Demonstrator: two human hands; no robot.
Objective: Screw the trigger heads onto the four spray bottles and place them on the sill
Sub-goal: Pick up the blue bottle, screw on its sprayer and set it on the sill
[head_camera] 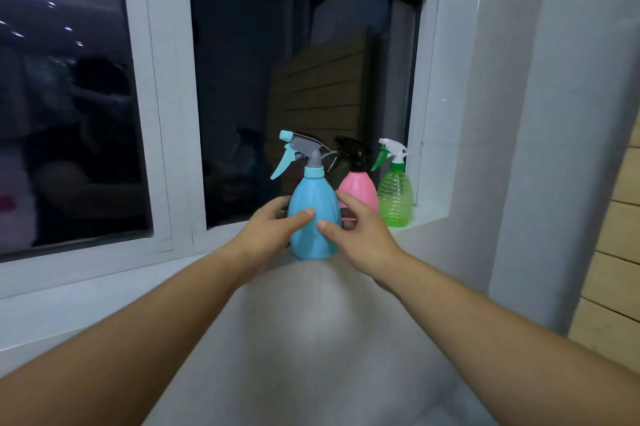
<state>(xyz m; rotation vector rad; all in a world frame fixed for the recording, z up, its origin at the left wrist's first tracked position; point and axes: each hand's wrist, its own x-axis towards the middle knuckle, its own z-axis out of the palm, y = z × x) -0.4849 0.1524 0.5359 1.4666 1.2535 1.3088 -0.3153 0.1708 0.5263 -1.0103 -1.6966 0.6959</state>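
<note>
Placing step: left hand and right hand clasp the blue spray bottle on the sill, at eight o'clock from the pink spray bottle; release cleanly next.

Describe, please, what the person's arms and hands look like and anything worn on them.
The left hand and right hand are bare, with no gloves, rings or watch visible. The left forearm and right forearm are bare too; no sleeve shows in frame.

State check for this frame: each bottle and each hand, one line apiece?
blue bottle: upright on the sill, trigger head on, held
pink bottle: upright on sill, black head on
green bottle: upright on sill, white head on
left hand: grips blue bottle
right hand: grips blue bottle
</note>
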